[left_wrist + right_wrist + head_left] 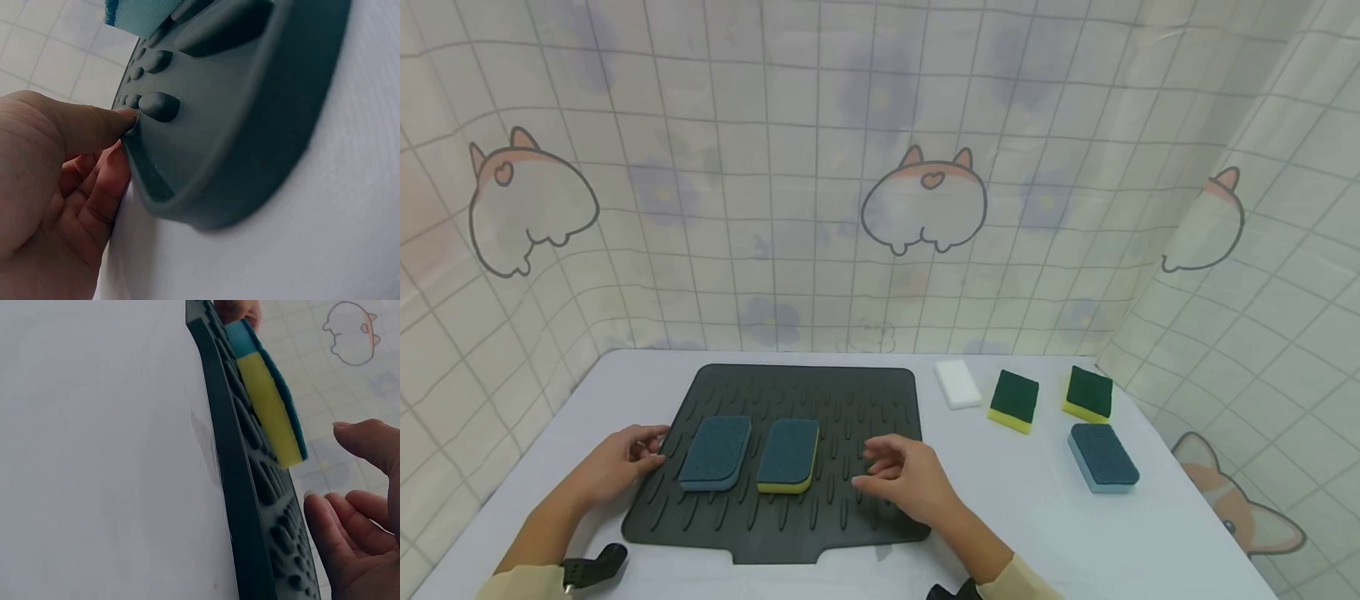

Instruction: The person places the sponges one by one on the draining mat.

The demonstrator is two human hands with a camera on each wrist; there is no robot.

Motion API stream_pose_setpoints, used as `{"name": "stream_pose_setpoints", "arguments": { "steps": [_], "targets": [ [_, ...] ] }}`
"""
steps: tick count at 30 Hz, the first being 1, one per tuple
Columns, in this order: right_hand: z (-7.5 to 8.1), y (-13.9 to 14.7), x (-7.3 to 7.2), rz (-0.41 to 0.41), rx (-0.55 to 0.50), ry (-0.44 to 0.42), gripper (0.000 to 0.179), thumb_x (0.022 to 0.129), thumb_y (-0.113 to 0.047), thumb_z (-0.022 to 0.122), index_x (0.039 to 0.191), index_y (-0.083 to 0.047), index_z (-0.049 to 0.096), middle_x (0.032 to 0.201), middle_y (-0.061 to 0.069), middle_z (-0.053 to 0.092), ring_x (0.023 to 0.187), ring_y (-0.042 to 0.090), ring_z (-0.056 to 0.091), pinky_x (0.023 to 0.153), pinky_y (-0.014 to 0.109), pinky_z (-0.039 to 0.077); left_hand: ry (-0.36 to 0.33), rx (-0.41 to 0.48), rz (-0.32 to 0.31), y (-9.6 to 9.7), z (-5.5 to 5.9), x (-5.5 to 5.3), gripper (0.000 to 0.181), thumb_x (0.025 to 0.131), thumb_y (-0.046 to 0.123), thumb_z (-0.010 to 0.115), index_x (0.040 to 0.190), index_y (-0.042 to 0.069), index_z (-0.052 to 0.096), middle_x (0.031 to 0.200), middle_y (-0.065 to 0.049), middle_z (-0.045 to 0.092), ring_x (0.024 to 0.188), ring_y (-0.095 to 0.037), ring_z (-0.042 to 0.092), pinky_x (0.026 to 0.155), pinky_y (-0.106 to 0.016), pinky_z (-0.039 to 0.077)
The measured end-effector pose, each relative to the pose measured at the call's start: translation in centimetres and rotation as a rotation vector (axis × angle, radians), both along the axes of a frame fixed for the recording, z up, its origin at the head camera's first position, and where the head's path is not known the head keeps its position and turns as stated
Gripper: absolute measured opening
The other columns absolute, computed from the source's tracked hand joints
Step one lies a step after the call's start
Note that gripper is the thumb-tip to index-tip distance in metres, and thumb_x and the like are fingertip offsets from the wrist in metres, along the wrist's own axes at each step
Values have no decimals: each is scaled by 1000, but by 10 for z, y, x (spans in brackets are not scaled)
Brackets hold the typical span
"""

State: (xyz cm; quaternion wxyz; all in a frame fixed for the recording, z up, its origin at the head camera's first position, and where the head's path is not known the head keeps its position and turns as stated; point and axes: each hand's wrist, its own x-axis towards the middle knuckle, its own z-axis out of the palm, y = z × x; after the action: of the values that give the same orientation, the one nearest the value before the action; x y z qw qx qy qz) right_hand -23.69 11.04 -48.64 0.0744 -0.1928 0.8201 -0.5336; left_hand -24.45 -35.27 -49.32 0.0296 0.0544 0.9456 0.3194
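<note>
A dark grey silicone drying mat (730,525) with raised ridges and a spout at its front lies on the table. My left hand (613,467) pinches its left edge; in the left wrist view the thumb (103,128) presses the rim from above, with the other fingers curled at the side. On the mat lie a blue scrub sponge (717,454) and, to its right, a yellow sponge (788,457) with a teal scouring top. My right hand (910,479) hovers over the mat's right part, fingers loosely bent, thumb apart, holding nothing.
Right of the mat on the white table (1000,517) lie a white sponge (957,384), two yellow sponges with dark green tops, one nearer (1015,400) and one farther right (1087,393), and another blue sponge (1103,458). A patterned curtain (820,275) surrounds the table's back and sides.
</note>
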Motion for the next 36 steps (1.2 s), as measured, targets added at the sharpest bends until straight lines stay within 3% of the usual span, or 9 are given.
{"name": "stream_pose_setpoints", "arguments": {
  "steps": [5, 16, 24, 36],
  "targets": [
    [0, 14, 0, -33, 0, -16, 58, 86, -33, 84, 132, -3, 65, 123, 13, 71, 97, 15, 70, 82, 21, 57, -2, -4, 5, 0, 1, 2, 51, 96, 6, 67, 141, -13, 50, 101, -8, 58, 91, -19, 52, 70, -26, 45],
    [5, 46, 6, -142, -14, -25, 54, 84, -28, 86, 129, -4, 67, 121, 12, 72, 102, 19, 69, 85, 22, 58, 13, 1, 3, 0, -1, 2, 51, 96, 6, 68, 140, -13, 51, 101, -8, 58, 92, -21, 53, 70, -26, 45],
    [6, 67, 7, -251, -4, -37, 49, 82, -26, 87, 124, -7, 70, 116, 8, 72, 98, 15, 68, 86, 22, 58, 29, 8, -2, -1, -2, 2, 50, 95, 6, 68, 139, -12, 52, 100, -7, 57, 88, -14, 51, 70, -25, 45],
    [5, 95, 7, -342, 19, -55, 45, 82, -20, 87, 123, -7, 72, 116, 9, 73, 97, 14, 69, 87, 22, 58, 48, -10, -21, 1, 0, 2, 50, 94, 7, 70, 137, -12, 55, 98, -5, 58, 85, -11, 51, 71, -25, 44]
  ]
}}
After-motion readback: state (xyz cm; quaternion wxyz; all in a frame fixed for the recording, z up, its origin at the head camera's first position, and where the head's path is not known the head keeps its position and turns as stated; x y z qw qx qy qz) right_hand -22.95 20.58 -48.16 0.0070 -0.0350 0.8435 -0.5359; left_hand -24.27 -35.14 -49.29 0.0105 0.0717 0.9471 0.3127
